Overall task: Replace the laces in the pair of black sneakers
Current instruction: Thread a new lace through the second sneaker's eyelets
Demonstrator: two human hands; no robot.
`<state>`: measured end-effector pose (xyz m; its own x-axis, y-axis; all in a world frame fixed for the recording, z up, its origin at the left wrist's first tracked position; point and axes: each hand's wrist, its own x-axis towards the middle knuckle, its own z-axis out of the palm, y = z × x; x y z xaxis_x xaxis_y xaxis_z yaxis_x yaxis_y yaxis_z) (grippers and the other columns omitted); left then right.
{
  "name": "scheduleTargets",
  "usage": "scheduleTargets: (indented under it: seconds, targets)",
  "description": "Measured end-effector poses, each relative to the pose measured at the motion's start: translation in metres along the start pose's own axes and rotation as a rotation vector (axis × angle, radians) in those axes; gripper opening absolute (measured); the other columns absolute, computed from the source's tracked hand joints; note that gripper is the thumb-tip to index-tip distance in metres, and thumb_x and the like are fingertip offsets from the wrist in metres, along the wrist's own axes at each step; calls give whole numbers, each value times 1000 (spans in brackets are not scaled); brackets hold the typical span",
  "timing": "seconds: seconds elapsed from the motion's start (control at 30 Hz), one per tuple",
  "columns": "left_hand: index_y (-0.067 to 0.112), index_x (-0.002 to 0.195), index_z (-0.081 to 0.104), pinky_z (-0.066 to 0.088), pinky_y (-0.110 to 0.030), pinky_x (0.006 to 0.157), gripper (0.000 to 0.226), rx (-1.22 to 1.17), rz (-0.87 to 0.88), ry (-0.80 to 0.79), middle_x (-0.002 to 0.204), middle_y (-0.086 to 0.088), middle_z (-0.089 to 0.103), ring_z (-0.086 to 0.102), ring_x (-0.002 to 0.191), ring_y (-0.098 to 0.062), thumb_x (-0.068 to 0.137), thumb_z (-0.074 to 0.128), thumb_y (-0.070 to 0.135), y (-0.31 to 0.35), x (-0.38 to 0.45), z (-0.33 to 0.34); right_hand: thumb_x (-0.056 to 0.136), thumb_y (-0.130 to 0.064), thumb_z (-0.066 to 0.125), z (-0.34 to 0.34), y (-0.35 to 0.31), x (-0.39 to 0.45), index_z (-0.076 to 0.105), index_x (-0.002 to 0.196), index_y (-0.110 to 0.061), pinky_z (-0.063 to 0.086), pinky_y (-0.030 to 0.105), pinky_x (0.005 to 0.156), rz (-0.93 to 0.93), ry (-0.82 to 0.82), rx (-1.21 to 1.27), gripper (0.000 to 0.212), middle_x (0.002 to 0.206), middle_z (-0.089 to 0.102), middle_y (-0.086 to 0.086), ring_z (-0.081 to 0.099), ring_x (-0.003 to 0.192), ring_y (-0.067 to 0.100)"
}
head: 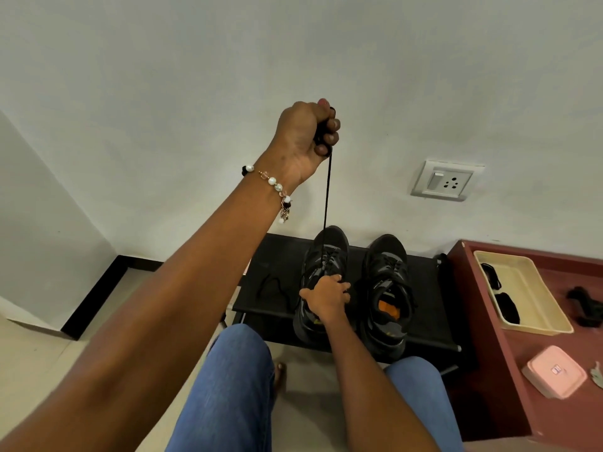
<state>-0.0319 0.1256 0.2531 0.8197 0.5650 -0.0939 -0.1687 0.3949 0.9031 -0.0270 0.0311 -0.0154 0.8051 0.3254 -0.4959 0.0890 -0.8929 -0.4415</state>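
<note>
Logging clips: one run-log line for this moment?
left hand: pulling lace up | right hand: steadying left sneaker | right sneaker: untouched

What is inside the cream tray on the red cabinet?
The cream tray holds dark items: one rounded black piece near its front and a thinner black one behind it, possibly coiled laces. What they are exactly is unclear; the tray's near wall hides part of its floor.
</note>
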Motion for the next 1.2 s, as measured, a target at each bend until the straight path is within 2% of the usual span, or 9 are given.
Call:
scheduleTargets:
  seconds: [0.23,0.33,0.47,0.57,0.7,0.9,0.97,1.1,1.2]
  targets:
    - [15,69,49,22,-21,46,30,80,47,-47,57,1,51,40,46,-10,97,52,26,-5,-15,-21,87,-39,68,-2,2,0,17,149,8,33,55,106,-15,-12,35,93,159,3,26,12,141,50]
    - [20,63,49,28,-24,47,41,398,-28,25,53,3,49,37,46,-11,93,57,48,-10,-24,-50,87,-38,69,-7,4,-3,7,150,8,31,54,108,-18,-28,85,99,158,0,29,10,142,51]
    - [10,74,58,45,-23,46,39,996,-294,91,56,-3,59,51,40,-13,93,59,43,-67,-32,-106,88,-41,68,-13,6,-9,-3,150,8,28,53,112,-15,-24,113,106,155,1,34,12,141,53]
    - [3,90,59,59,-34,67,35,1276,-451,62,75,-11,72,70,64,-23,91,64,37,-126,-37,-145,85,-43,71,-13,6,-8,-4,151,5,31,52,110,4,-28,156,111,155,4,33,16,140,51]
    - [7,95,58,53,-36,84,42,1651,-472,6,104,-13,66,64,96,-28,86,66,47,-170,-42,-160,84,-44,72,-12,10,-6,-4,152,3,32,52,109,-15,-28,187,113,157,4,30,16,141,50]
    - [10,111,64,47,-50,93,36,1713,-233,321,114,-15,61,55,114,-37,93,59,41,-192,-25,-144,82,-49,72,-9,15,-2,-3,152,2,30,51,111,-52,-3,195,115,157,8,30,18,142,49]
    - [11,104,71,51,-41,89,23,1505,-53,248,107,-11,69,63,105,-30,93,61,29,-199,-10,-139,81,-50,73,-7,16,0,-3,152,2,30,51,111,-66,14,198,116,156,10,30,18,142,48]
    - [13,100,76,52,-29,91,16,1191,-70,9,99,-3,74,67,95,-15,87,70,20,-219,3,-128,80,-51,73,-3,20,3,-1,153,1,31,51,111,-71,34,212,116,156,12,30,21,142,47]
    - [13,91,77,54,-29,87,9,1130,-43,13,89,-2,74,68,88,-13,84,74,17,-232,4,-126,80,-51,73,-2,22,4,-1,153,-1,32,51,112,-76,36,234,115,157,12,28,21,142,46]
